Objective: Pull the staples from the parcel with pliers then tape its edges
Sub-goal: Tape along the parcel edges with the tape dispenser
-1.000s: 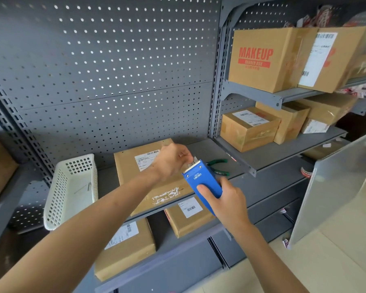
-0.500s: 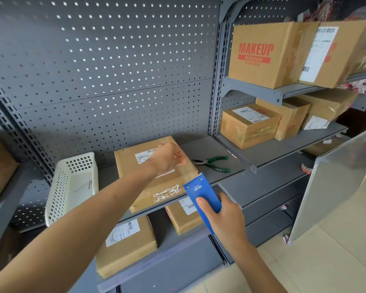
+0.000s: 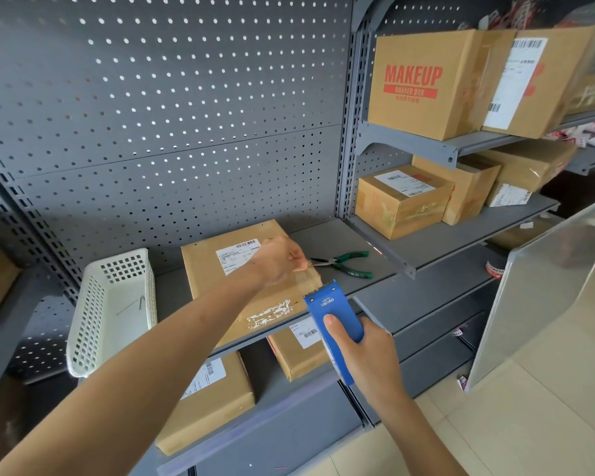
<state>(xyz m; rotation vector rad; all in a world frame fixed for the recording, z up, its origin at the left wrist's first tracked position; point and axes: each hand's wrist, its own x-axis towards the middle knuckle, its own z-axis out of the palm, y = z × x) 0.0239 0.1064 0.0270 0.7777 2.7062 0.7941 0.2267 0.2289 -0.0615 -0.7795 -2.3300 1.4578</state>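
At the near right edge of the parcel (image 3: 234, 280) on the shelf (image 3: 364, 280), the blue tape dispenser (image 3: 334, 324) has drawn back from the left hand (image 3: 282, 261). Right hand (image 3: 364, 352) fingers clamp the dispenser; left fingers curl, pressing tape onto the parcel's right edge. Pliers (image 3: 347, 264) lie just right.

Both arms are bare, with no sleeves, watch or rings. The left hand (image 3: 278, 261) and right hand (image 3: 368, 352) wear no gloves. Fingernails are short.

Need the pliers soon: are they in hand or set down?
Set down. The pliers lie flat on the shelf right of the parcel; neither hand touches them.
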